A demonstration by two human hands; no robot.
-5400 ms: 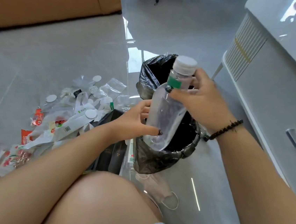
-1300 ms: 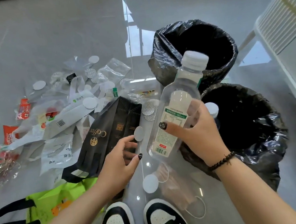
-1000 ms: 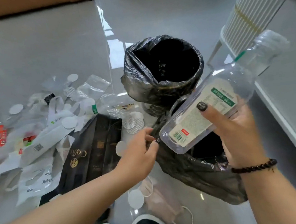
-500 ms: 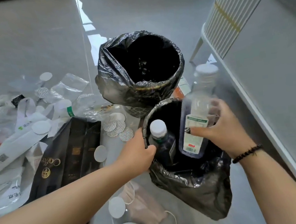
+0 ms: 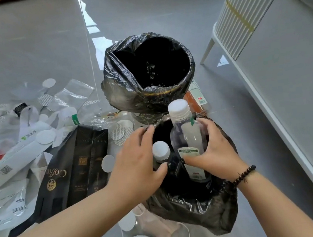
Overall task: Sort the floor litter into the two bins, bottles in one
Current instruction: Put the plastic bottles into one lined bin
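Observation:
Two bins lined with black bags stand on the grey floor. The far bin [image 5: 130, 94] gapes dark. Standing upright in the near bin [image 5: 209, 209] is a clear plastic bottle [image 5: 187, 134] with a white cap, and my right hand [image 5: 215, 150] grips its body. Just left of it, a second white-capped bottle [image 5: 161, 152] stands inside the same bin. My left hand [image 5: 137, 164] lies over the bin's left rim beside that bottle, thumb against the dark bag.
Litter spreads over the floor at left: a black coffee bag [image 5: 75, 165], white plastic bags [image 5: 16, 152], round white seals [image 5: 45, 136], clear wrappers. A pink face mask [image 5: 159, 228] lies near my shoes. A white cabinet [image 5: 281, 66] stands at right.
My right hand has swung the clear bottle from over the floor into the near bin and stood it upright. My left hand went to the bin's rim.

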